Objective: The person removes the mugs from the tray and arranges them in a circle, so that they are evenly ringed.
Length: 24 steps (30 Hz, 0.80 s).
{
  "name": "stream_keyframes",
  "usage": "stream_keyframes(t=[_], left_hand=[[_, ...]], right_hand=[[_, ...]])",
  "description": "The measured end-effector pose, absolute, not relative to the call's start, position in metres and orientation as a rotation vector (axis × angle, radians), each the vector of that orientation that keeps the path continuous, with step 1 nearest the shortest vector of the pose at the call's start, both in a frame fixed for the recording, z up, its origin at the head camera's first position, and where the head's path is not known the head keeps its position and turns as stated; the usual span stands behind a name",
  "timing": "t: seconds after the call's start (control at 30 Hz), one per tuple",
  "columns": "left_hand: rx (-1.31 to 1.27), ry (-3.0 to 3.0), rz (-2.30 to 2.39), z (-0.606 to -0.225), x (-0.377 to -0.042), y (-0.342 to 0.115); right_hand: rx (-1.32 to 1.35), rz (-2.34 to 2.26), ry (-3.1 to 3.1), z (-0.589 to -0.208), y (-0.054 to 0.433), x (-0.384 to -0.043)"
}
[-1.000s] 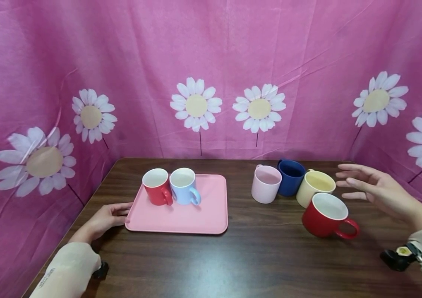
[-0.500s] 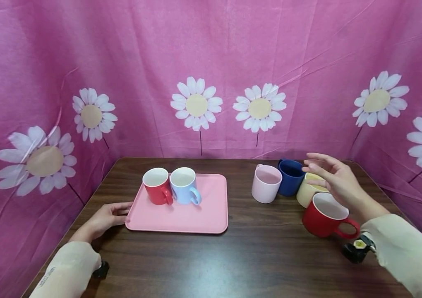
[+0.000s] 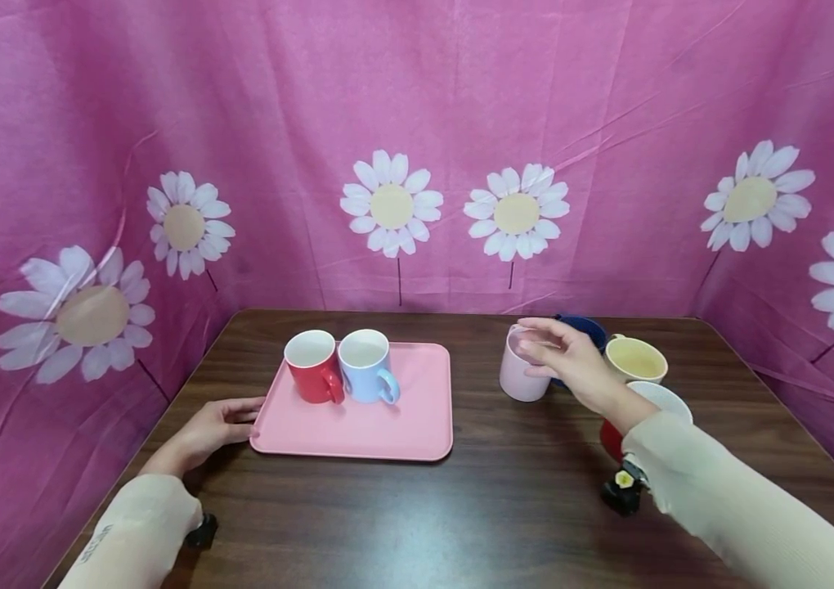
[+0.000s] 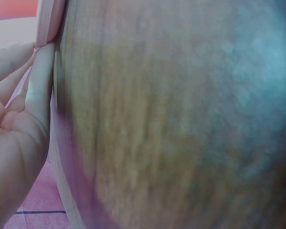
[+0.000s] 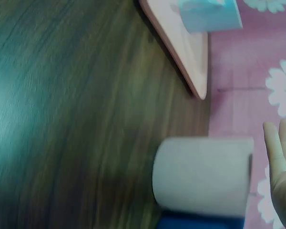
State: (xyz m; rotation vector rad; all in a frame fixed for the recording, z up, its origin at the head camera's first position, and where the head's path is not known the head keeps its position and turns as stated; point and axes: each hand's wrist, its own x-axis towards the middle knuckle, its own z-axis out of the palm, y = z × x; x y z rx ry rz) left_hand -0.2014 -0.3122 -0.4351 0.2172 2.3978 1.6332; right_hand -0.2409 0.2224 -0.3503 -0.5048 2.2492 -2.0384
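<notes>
Tray: a pink rectangular tray with rounded corners and a raised rim (image 3: 358,433) lies flat on the dark brown wood-grain table (image 3: 387,515).
Left hand: the left hand (image 3: 211,429) is at the tray's left edge, its fingers nearly straight and unclenched, the tips touching the rim.
Right hand: the right hand (image 3: 571,360) is to the right of the tray, fingers extended over the pale pink mug, grasping nothing; the right wrist view shows a gap between hand and mug.
Pale pink mug: a pale pink cylindrical mug (image 3: 520,380) stands upright on the table, just right of the tray.
Mugs on the tray: a red mug with a white interior (image 3: 308,380) stands in the tray's rear left part; a light blue mug with a white interior (image 3: 362,378) is close by, nearer the tray's middle.
Other mugs: right of the tray, beyond the pale pink one, are a dark blue mug (image 3: 589,327), largely hidden by the right hand, a pale yellow mug (image 3: 636,360) and, with a white interior, a second red mug (image 3: 611,442), partly covered by the cream right sleeve (image 3: 726,491).
Backdrop: a magenta cloth printed with white daisies (image 3: 446,98) hangs behind the tray.
</notes>
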Motion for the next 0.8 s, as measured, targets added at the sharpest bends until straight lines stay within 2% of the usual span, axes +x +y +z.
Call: stream_keyframes(t=[0.23,0.8], left_hand=[[0.225,2.395,1.63,-0.435,-0.202,-0.312],[0.262,2.357,1.655,-0.438,-0.203,-0.315]], right_hand=[[-0.56,-2.006,2.236,-0.371,0.188,-0.252],[-0.495,-1.991,2.181,-0.412,0.121,-0.265]])
